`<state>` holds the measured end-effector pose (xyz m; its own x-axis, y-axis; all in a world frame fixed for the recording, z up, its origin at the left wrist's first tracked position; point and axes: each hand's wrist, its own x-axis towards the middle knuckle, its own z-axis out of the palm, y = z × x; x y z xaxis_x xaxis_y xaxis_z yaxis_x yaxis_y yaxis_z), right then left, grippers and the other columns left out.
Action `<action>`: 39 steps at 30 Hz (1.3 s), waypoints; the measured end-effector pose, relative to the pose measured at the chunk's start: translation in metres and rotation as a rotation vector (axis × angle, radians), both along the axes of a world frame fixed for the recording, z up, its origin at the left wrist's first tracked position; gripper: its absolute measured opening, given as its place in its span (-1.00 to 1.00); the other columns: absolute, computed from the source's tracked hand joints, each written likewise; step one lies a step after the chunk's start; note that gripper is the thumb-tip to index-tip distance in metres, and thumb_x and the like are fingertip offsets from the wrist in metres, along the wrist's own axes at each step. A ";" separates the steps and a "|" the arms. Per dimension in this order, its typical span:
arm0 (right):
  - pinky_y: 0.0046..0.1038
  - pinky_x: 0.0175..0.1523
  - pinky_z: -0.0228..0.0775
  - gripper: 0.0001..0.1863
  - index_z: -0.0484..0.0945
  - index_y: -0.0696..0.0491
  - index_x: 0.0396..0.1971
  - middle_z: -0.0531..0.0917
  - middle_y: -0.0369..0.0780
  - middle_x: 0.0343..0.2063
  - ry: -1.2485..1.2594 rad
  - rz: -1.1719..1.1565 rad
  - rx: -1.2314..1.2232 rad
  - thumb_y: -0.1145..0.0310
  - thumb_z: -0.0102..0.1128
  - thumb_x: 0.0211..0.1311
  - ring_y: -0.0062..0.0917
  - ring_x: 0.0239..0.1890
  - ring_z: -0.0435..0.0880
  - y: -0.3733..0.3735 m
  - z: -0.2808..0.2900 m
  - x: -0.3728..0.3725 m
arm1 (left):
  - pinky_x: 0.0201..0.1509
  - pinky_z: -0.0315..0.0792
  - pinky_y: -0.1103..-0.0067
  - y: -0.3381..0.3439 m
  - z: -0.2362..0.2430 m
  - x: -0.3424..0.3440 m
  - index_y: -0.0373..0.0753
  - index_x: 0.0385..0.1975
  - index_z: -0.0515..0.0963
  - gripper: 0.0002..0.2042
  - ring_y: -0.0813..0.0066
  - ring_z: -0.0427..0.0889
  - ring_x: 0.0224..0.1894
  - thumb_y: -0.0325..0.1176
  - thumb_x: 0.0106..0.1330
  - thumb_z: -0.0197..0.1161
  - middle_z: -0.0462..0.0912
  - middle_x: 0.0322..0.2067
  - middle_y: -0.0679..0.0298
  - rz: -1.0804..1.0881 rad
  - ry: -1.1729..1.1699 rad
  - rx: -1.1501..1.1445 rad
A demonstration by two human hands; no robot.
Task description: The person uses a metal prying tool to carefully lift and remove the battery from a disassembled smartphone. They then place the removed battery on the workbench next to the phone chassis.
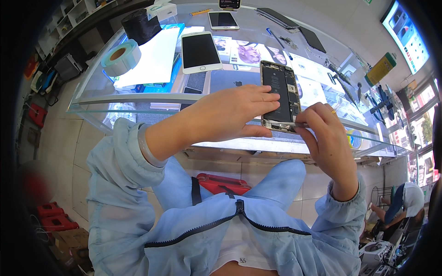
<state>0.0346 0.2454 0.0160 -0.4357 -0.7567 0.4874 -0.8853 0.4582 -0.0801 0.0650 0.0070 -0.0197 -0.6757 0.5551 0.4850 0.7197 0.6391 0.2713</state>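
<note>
An opened smartphone lies on the glass counter, its black battery and inner parts bare. My left hand reaches over its left edge. The outstretched fingers rest on the battery, and the thumb points toward the phone's lower left corner. At the phone's lower right corner, my right hand has thumb and fingers closed in a pinch. Between them is a slim silver tool, lying across the phone's bottom end. Its exact kind is too small to tell, and its far end blends with the metal parts.
On the glass counter lie a white phone and a smaller phone. Left stand a tape roll and a black roll. Pliers and a yellow bottle stand right. A red case sits below my knees.
</note>
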 end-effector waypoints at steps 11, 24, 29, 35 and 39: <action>-0.52 -0.60 0.20 -0.81 0.53 0.05 -0.59 0.50 -0.30 -0.70 0.167 0.224 -0.295 0.39 0.41 -0.15 -0.49 -0.69 0.47 0.008 -0.025 0.023 | 0.28 0.31 0.37 -0.001 -0.001 -0.003 -0.31 0.11 0.45 -0.49 0.11 0.35 0.27 -0.28 0.16 0.34 0.47 0.15 0.10 -0.024 0.004 -0.042; -0.63 -0.68 0.10 -0.84 0.57 0.02 -0.61 0.53 -0.37 -0.66 0.127 0.401 -0.364 0.39 0.42 -0.22 -0.65 -0.74 0.40 0.039 -0.025 0.080 | 0.27 0.34 0.38 0.002 -0.005 -0.005 -0.28 0.12 0.44 -0.50 0.16 0.35 0.27 -0.26 0.18 0.32 0.44 0.18 0.13 0.024 0.048 -0.073; -0.68 -0.68 0.02 -0.82 0.58 0.00 -0.65 0.53 -0.37 -0.67 0.101 0.481 -0.409 0.34 0.45 -0.20 -0.69 -0.74 0.39 0.043 -0.031 0.095 | 0.26 0.35 0.38 0.001 -0.006 -0.005 -0.29 0.11 0.45 -0.50 0.15 0.36 0.27 -0.25 0.18 0.32 0.44 0.18 0.12 0.029 0.057 -0.069; -0.61 -0.67 0.08 -0.79 0.59 0.03 -0.60 0.53 -0.33 -0.68 0.027 0.432 -0.409 0.32 0.49 -0.19 -0.63 -0.73 0.42 0.043 -0.037 0.106 | 0.26 0.34 0.38 0.001 -0.007 -0.006 -0.29 0.12 0.44 -0.50 0.16 0.35 0.27 -0.24 0.20 0.30 0.43 0.19 0.12 0.038 0.045 -0.065; -0.49 -0.56 0.26 -0.82 0.61 0.08 -0.41 0.58 -0.26 -0.56 -0.214 0.135 -0.348 0.42 0.40 -0.06 -0.46 -0.62 0.50 0.033 -0.051 0.107 | 0.28 0.32 0.38 0.001 -0.005 -0.002 -0.30 0.13 0.43 -0.52 0.16 0.33 0.29 -0.26 0.22 0.28 0.41 0.21 0.12 0.058 0.019 -0.085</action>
<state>0.1419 0.2787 -0.0345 -0.4627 -0.6204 0.6333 -0.8822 0.2522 -0.3976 0.0628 0.0084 -0.0245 -0.6992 0.5550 0.4507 0.6852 0.7001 0.2010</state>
